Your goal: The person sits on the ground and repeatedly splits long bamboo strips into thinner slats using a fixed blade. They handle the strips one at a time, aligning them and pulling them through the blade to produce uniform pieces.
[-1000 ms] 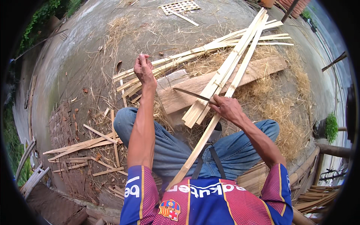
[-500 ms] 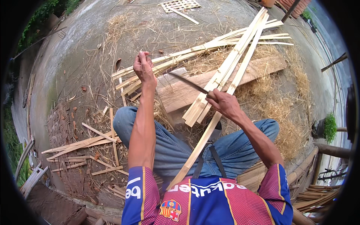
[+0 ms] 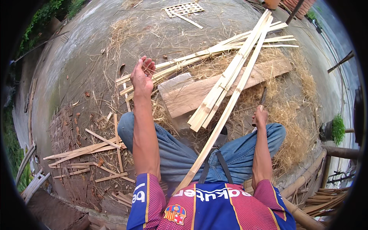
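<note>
My right hand (image 3: 260, 117) grips a knife (image 3: 263, 96) by its handle, above my right knee, with the dark blade pointing away from me. My left hand (image 3: 142, 76) is raised at the left, palm up, its fingers loosely curled and apart; nothing I can make out is in it. One long bamboo strip (image 3: 224, 117) slants from my belly past my lap to the far right, untouched by either hand. Beside it, a few wider bamboo strips (image 3: 214, 96) rest across a wooden plank (image 3: 191, 97). More split strips (image 3: 184, 63) lie behind the plank.
Curly shavings (image 3: 291, 130) heap up at the right and around the plank. Short bamboo offcuts (image 3: 88, 147) lie by my left knee on a worn woven mat (image 3: 63, 130). A woven lattice piece (image 3: 184, 9) lies far off; a potted plant (image 3: 337, 130) stands at the right.
My right hand has swung the knife away from the strips, to the right and nearer my knee. My left hand has opened from a pinch and shifted slightly left and nearer.
</note>
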Action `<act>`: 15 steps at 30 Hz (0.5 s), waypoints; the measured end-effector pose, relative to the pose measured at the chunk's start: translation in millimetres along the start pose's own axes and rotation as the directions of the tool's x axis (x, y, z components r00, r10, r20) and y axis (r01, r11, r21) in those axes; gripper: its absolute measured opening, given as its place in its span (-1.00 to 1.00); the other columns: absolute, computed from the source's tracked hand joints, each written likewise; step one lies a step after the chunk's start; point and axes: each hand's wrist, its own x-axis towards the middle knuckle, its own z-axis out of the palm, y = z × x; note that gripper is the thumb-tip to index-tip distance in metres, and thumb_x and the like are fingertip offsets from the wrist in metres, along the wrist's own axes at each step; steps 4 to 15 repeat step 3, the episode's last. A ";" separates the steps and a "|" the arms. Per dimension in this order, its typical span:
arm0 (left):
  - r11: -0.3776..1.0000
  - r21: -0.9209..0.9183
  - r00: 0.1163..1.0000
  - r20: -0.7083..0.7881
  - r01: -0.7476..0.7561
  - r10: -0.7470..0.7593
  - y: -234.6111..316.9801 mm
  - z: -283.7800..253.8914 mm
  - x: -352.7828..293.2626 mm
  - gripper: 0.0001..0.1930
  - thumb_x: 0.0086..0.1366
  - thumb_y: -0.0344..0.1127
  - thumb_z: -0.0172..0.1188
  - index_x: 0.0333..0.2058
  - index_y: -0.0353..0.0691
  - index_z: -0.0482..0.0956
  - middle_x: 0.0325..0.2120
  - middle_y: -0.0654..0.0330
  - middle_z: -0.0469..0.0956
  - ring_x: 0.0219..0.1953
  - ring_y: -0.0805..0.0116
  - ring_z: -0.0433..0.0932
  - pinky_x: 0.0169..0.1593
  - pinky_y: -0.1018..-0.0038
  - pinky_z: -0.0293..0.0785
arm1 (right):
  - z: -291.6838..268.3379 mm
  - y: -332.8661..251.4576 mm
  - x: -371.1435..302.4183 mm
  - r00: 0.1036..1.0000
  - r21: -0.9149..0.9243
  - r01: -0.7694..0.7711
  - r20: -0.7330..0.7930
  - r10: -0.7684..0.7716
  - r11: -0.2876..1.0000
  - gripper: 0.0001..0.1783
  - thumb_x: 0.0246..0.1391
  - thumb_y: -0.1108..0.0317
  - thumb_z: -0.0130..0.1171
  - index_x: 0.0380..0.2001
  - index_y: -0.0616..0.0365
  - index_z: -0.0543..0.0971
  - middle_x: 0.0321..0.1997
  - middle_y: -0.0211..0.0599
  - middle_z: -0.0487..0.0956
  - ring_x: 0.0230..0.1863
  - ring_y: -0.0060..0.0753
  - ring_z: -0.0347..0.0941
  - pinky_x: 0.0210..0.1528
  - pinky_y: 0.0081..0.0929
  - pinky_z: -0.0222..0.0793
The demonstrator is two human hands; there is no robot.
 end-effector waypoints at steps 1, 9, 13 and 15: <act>1.000 0.001 0.999 0.043 -0.004 0.004 -0.2 7.4 -4.9 -0.73 0.42 -0.20 0.10 -0.04 -0.24 0.55 -0.22 0.11 0.59 -0.15 0.19 0.57 0.03 0.25 0.55 | 0.4 13.4 11.9 0.998 -0.171 0.064 -0.014 -0.068 0.983 -0.39 0.23 -0.12 0.01 -0.21 0.35 0.53 -0.52 -0.03 0.59 -0.45 -0.09 0.58 -0.25 -0.05 0.49; 0.998 -0.052 0.996 0.078 0.042 -0.038 4.2 5.6 -8.4 -0.69 0.41 -0.18 0.12 0.01 -0.24 0.52 -0.10 0.07 0.56 -0.04 0.15 0.55 0.12 0.21 0.52 | 18.0 2.9 -1.7 0.975 -0.459 0.095 -0.136 -0.175 0.883 -0.29 0.19 -0.27 0.02 0.15 0.08 0.50 0.29 0.04 0.41 0.27 -0.01 0.35 0.22 -0.10 0.32; 0.998 -0.052 0.996 0.078 0.042 -0.038 4.2 5.6 -8.4 -0.69 0.41 -0.18 0.12 0.01 -0.24 0.52 -0.10 0.07 0.56 -0.04 0.15 0.55 0.12 0.21 0.52 | 18.0 2.9 -1.7 0.975 -0.459 0.095 -0.136 -0.175 0.883 -0.29 0.19 -0.27 0.02 0.15 0.08 0.50 0.29 0.04 0.41 0.27 -0.01 0.35 0.22 -0.10 0.32; 0.998 -0.052 0.996 0.078 0.042 -0.038 4.2 5.6 -8.4 -0.69 0.41 -0.18 0.12 0.01 -0.24 0.52 -0.10 0.07 0.56 -0.04 0.15 0.55 0.12 0.21 0.52 | 18.0 2.9 -1.7 0.975 -0.459 0.095 -0.136 -0.175 0.883 -0.29 0.19 -0.27 0.02 0.15 0.08 0.50 0.29 0.04 0.41 0.27 -0.01 0.35 0.22 -0.10 0.32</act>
